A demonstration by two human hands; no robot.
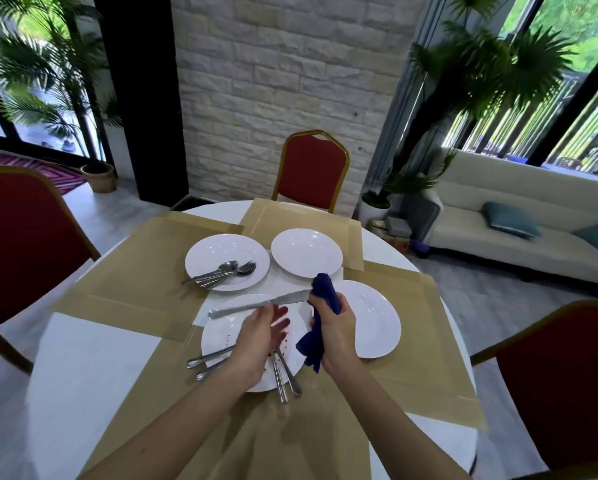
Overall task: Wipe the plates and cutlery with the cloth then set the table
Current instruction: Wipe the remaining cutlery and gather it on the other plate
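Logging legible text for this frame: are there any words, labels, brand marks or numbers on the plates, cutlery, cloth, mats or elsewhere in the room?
No text can be read anywhere in this frame.
Plates: plain white, no marks.
Knife: any maker's stamp is too blurred to read.
Cloth: plain blue, no label showing.
Placemats: plain tan, no print.

A single wide-angle camera rides on the person's head, facing forward and down, close over the round table (83, 358). Both forearms reach in from the bottom edge. The brick wall (283, 81) and window (567, 46) bow across the top.
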